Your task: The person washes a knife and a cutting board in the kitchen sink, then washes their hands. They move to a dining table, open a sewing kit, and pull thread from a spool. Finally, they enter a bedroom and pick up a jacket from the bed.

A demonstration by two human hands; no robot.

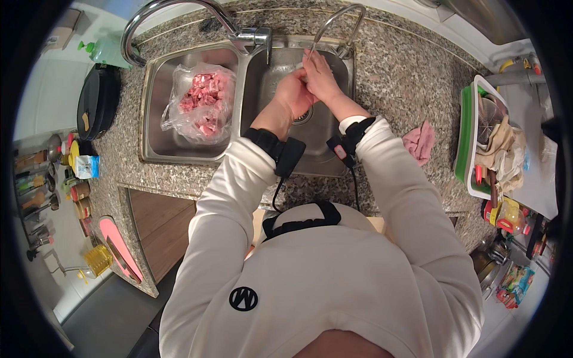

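My left hand (293, 94) and my right hand (321, 78) are pressed together over the right basin (315, 154) of a double stainless steel sink, beneath the thin curved spout (329, 21) of a small faucet. Something pale shows between the palms, too small to identify. The right hand's fingers are stretched out; the left hand's fingers are mostly hidden behind it. In the left basin (163, 150), chopped raw meat (203, 96) lies in a clear plastic bag (186, 123). The large chrome faucet (255, 38) stands at the divider, its spout curving left.
Right of the sink, a pink cloth (420, 142) lies on the granite counter (398, 80). Farther right is a green and white basket (465, 138) with cloths and utensils. A black pan (98, 100) and a green bottle (105, 51) stand left, with an oil bottle (97, 259) lower down.
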